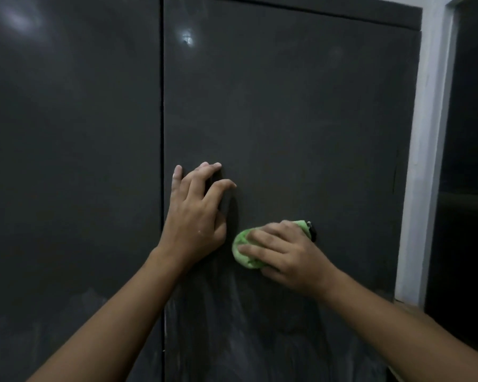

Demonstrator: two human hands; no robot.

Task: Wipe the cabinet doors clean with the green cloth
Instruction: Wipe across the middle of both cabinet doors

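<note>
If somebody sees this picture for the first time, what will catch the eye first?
The green cloth is the only bright colour, bunched in the grip of the right hand low on the dark grey right-hand cabinet door. The left hand rests on the same door with fingers spread, near its left edge. Below both hands, pale streaks smear the door.

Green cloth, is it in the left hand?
No, the right hand holds the green cloth; the left hand touches only the cabinet door.
</note>
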